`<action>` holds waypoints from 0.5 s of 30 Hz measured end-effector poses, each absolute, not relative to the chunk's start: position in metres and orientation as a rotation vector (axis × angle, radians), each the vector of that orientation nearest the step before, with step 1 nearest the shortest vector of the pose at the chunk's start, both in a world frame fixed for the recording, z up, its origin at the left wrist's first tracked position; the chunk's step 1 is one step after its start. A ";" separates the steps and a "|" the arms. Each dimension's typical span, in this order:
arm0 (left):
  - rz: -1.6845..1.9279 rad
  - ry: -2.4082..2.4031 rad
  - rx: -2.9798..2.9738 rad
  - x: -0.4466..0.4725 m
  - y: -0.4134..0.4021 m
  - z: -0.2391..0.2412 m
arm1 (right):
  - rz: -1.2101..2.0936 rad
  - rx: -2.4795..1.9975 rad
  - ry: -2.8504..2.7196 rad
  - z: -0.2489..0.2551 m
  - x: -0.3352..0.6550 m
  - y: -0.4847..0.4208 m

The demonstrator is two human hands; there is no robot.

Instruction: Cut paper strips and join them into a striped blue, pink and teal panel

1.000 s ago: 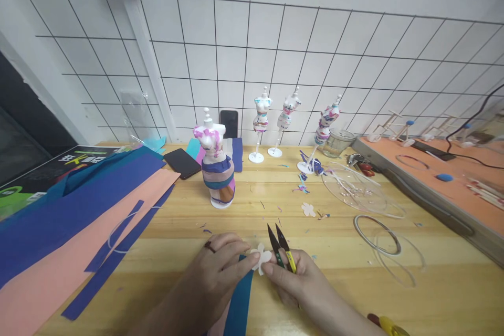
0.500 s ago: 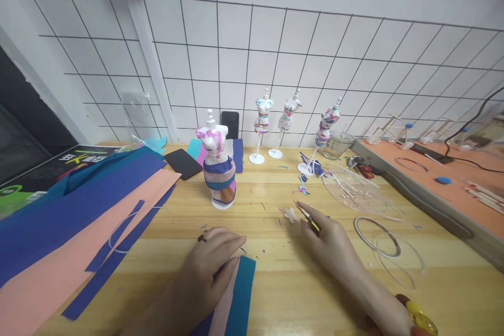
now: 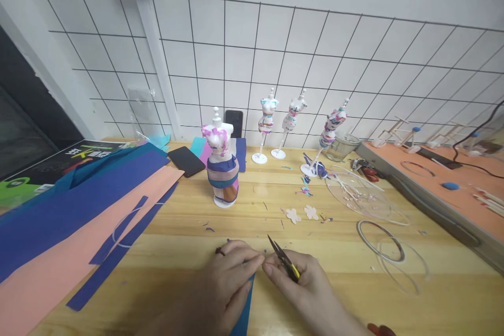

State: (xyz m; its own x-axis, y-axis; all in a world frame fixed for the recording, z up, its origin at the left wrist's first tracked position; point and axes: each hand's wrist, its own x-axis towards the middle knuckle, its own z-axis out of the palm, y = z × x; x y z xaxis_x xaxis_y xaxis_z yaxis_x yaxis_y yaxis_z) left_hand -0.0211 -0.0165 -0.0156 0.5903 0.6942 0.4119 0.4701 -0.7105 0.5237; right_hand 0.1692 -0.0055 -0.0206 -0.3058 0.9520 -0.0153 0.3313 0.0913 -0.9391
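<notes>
My right hand is closed around a small pair of scissors with yellow on the handle, its dark blades pointing up and left. Beside it, my left hand is closed on a teal strip, most of which is covered by the fingers. The fingertips of both hands meet or nearly meet; whether a small piece is pinched there I cannot tell. Beyond the scissors lie two pale pink flower cutouts. A small white mannequin wrapped in coloured bands stands upright past my left hand.
Peach and blue sheets spread over the left side near a black phone. At the back stand several smaller mannequins and a glass jar. Rings and a clear dish lie right. Scraps are scattered mid-table.
My right hand has drawn back from the flower cutouts toward my left hand, still with the scissors. Two cutouts now show side by side. My left hand has shifted slightly right.
</notes>
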 end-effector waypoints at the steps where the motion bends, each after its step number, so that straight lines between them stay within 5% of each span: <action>1: 0.865 0.949 2.480 -0.021 -0.016 -0.016 | 1.233 -1.279 -1.694 -0.021 0.169 -0.005; 15: 0.849 0.940 2.743 -0.021 -0.013 -0.023 | 1.307 -1.225 -1.586 -0.021 0.168 -0.003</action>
State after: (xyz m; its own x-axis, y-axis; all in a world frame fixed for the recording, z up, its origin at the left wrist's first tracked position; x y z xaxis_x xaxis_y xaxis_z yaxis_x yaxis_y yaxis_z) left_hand -0.0207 -0.0129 -0.0234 0.6497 0.5966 0.4712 0.5289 -0.7999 0.2835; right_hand 0.1679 -0.0032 -0.0209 -0.2783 0.9599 -0.0332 0.2164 0.0290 -0.9759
